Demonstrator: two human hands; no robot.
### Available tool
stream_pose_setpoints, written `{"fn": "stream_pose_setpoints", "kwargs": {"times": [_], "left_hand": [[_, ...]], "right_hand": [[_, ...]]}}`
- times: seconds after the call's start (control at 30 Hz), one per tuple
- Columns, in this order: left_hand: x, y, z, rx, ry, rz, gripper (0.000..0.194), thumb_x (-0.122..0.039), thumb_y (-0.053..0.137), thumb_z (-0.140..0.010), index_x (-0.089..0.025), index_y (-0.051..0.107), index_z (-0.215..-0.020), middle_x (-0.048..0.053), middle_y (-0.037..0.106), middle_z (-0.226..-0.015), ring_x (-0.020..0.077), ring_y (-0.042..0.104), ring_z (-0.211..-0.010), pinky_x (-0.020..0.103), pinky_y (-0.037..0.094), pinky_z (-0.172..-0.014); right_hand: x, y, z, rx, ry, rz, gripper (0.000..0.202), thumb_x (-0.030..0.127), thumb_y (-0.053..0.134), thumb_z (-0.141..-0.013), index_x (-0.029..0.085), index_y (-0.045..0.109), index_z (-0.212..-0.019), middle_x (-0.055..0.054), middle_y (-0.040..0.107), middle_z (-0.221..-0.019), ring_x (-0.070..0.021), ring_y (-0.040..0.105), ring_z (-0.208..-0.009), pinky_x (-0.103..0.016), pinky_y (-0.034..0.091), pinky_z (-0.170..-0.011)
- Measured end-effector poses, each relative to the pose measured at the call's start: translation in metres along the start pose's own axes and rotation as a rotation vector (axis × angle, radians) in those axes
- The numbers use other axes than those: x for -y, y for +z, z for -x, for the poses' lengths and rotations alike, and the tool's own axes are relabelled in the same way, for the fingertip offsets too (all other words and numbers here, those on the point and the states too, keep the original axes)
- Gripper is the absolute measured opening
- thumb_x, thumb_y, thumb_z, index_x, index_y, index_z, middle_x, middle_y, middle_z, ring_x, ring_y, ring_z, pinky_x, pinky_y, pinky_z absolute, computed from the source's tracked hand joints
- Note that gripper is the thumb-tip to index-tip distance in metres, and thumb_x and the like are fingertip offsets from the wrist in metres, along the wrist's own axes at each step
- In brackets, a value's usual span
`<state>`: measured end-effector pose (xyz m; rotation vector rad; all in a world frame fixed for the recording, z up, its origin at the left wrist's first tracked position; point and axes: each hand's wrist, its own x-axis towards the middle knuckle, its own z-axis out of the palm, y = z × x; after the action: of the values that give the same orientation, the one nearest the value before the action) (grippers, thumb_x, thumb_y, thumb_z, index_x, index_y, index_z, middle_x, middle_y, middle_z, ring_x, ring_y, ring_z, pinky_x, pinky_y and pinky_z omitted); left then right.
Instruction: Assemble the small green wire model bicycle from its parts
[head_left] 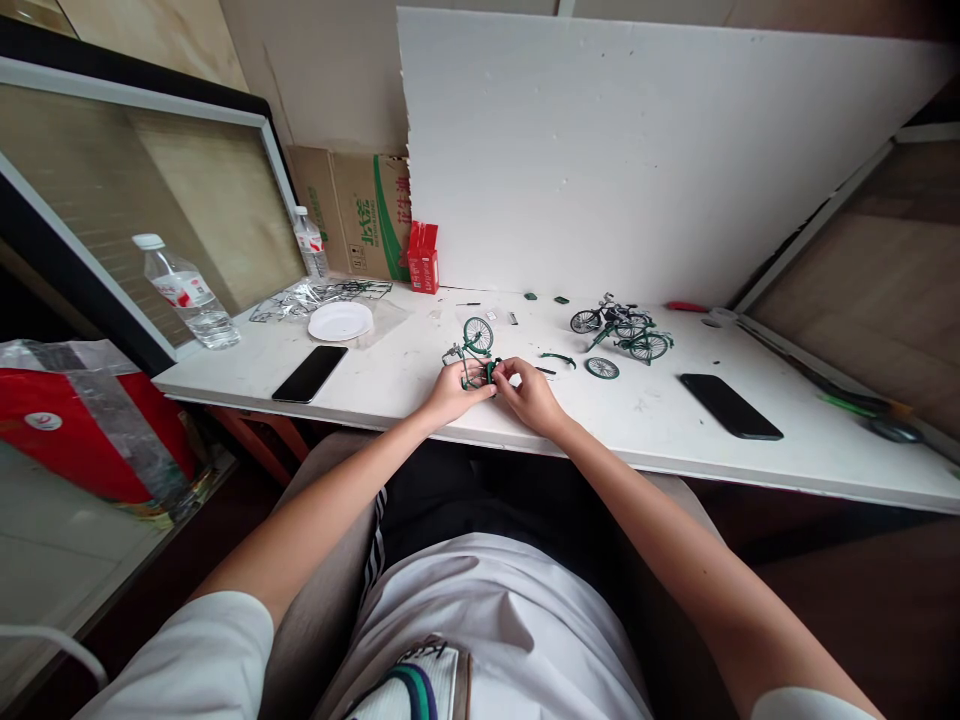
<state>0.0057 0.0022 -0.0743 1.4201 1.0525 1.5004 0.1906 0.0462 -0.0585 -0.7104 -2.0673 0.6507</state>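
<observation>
Near the table's front edge, my left hand (455, 393) is closed around a green model bicycle (471, 358), its one visible wheel sticking up beyond the fingers. My right hand (529, 393) pinches at a small green part (491, 372) at the frame, close against the left fingertips; fingers hide most of that spot. Just right of the hands lie a curved green mudguard-like piece (559, 359) and a thin black strip (546, 371). A loose spoked wheel (602, 368) lies flat farther right. Behind it stand a green model bicycle (646, 345) and a black one (586, 320).
A black phone (731, 405) lies at right, another phone (310, 374) at left. Behind that are a white plate (340, 321), parts sprues (322, 293) and two water bottles (187, 295). A red box (424, 258) and a carton (360, 215) stand at the back, beside a white board (637, 160).
</observation>
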Motion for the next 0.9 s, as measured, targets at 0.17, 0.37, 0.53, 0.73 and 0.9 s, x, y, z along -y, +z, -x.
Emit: {"fn": "stream_pose_setpoints", "kwargs": {"times": [0.17, 0.37, 0.53, 0.73, 0.9], "left_hand": [[0.0003, -0.0003, -0.0002, -0.006, -0.007, 0.0, 0.06, -0.023, 0.094, -0.07, -0.013, 0.072, -0.124, 0.016, 0.077, -0.122, 0.026, 0.073, -0.11, 0.043, 0.058, -0.102], [-0.0009, -0.0004, 0.0, -0.013, -0.029, -0.026, 0.062, -0.022, 0.094, -0.07, -0.012, 0.071, -0.127, 0.017, 0.077, -0.122, 0.0251, 0.072, -0.108, 0.042, 0.058, -0.101], [-0.0013, -0.0006, 0.0002, -0.013, -0.027, -0.03, 0.061, -0.02, 0.094, -0.069, -0.012, 0.072, -0.125, 0.016, 0.077, -0.12, 0.0247, 0.073, -0.107, 0.042, 0.058, -0.1], [-0.0007, -0.0006, 0.0006, -0.032, -0.036, -0.036, 0.059, -0.02, 0.094, -0.069, -0.013, 0.072, -0.124, 0.016, 0.076, -0.123, 0.0253, 0.072, -0.11, 0.043, 0.057, -0.103], [-0.0009, -0.0002, 0.0009, -0.024, -0.038, -0.029, 0.057, -0.019, 0.093, -0.07, -0.012, 0.072, -0.122, 0.016, 0.077, -0.121, 0.0256, 0.072, -0.11, 0.042, 0.057, -0.102]], "right_hand": [[-0.0005, -0.0017, -0.0017, 0.011, 0.06, -0.094, 0.037, 0.057, 0.059, -0.101, 0.022, 0.068, -0.099, -0.009, 0.074, -0.098, -0.0233, 0.068, -0.089, -0.037, 0.056, -0.081], [0.0034, -0.0052, -0.0037, 0.032, 0.125, -0.16, 0.042, 0.062, 0.061, -0.098, 0.021, 0.068, -0.091, -0.007, 0.072, -0.093, -0.0208, 0.064, -0.084, -0.038, 0.054, -0.087], [0.0042, -0.0063, -0.0041, 0.045, 0.165, -0.209, 0.043, 0.064, 0.065, -0.094, 0.021, 0.067, -0.09, -0.005, 0.071, -0.09, -0.0193, 0.062, -0.081, -0.035, 0.054, -0.081], [0.0016, -0.0064, -0.0045, 0.057, 0.173, -0.233, 0.041, 0.063, 0.067, -0.094, 0.021, 0.067, -0.09, -0.004, 0.07, -0.088, -0.0186, 0.062, -0.08, -0.034, 0.053, -0.081], [0.0007, -0.0057, -0.0047, 0.054, 0.183, -0.253, 0.041, 0.062, 0.067, -0.094, 0.021, 0.067, -0.092, -0.005, 0.07, -0.09, -0.0186, 0.062, -0.081, -0.034, 0.053, -0.08]]}}
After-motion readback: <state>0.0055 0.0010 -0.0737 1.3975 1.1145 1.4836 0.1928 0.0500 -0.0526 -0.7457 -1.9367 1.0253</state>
